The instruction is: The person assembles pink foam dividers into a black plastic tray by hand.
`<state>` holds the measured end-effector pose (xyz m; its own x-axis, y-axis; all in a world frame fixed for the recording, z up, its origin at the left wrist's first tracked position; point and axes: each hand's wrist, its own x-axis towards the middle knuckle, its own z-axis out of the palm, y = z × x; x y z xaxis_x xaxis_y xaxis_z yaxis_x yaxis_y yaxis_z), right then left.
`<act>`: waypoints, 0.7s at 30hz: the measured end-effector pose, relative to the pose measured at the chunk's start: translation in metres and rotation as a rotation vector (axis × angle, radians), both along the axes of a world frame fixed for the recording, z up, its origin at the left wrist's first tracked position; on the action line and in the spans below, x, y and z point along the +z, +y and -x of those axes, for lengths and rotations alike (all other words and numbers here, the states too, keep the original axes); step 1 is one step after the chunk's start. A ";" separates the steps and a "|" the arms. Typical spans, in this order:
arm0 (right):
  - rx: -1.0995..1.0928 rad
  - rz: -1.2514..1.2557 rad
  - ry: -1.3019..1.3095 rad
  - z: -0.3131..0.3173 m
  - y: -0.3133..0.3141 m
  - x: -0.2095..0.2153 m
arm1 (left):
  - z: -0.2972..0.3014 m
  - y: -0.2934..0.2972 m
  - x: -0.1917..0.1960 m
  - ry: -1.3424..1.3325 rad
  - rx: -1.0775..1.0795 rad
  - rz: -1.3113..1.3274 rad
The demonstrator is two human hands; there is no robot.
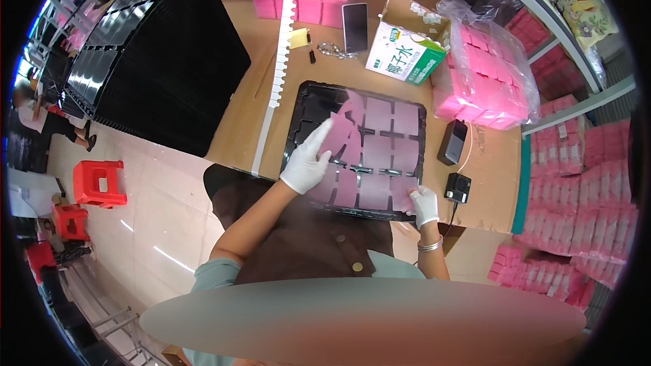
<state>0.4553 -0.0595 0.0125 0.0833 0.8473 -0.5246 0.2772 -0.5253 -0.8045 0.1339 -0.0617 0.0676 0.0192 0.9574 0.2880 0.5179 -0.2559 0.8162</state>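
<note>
A black compartment tray [422, 129] lies on the table in front of me, with pink sheets [376, 152] in most of its compartments. My left hand [306, 163], in a white glove, is over the tray's left side. Between its stretched index finger and thumb it holds loose, tilted pink sheets [342, 137], which overlap the compartments beneath. The far left compartments show bare black. At the tray's near right corner, my gloved right hand [426, 207] is closed on the rim, fingertips beside a pink sheet.
A tall stack of black trays [176, 61] stands left. A white notched strip [277, 74] crosses the table. Beyond the tray are a phone [354, 28], a bracelet [336, 51] and an open carton [407, 47]. Bagged pink bundles [481, 74] and a black power bank [452, 142] lie right.
</note>
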 end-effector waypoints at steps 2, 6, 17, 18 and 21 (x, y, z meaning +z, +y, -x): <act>0.022 -0.005 -0.022 -0.002 -0.003 0.000 | 0.006 0.005 -0.017 0.013 0.074 0.019; 0.003 0.008 0.050 -0.004 -0.006 -0.003 | 0.030 -0.005 -0.038 -0.229 0.268 0.433; 0.052 0.073 0.041 -0.001 -0.006 0.007 | -0.009 -0.022 -0.003 0.003 -0.029 0.101; 0.051 0.069 0.051 0.000 -0.006 0.007 | -0.015 -0.022 0.004 0.081 -0.149 -0.071; 0.047 0.062 0.072 0.001 -0.007 0.009 | -0.014 -0.021 -0.002 0.074 -0.056 -0.017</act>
<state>0.4544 -0.0670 0.0220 0.0044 0.8151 -0.5794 0.2457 -0.5625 -0.7895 0.1477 -0.0825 0.0659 0.0938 0.9494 0.2998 0.5611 -0.2992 0.7718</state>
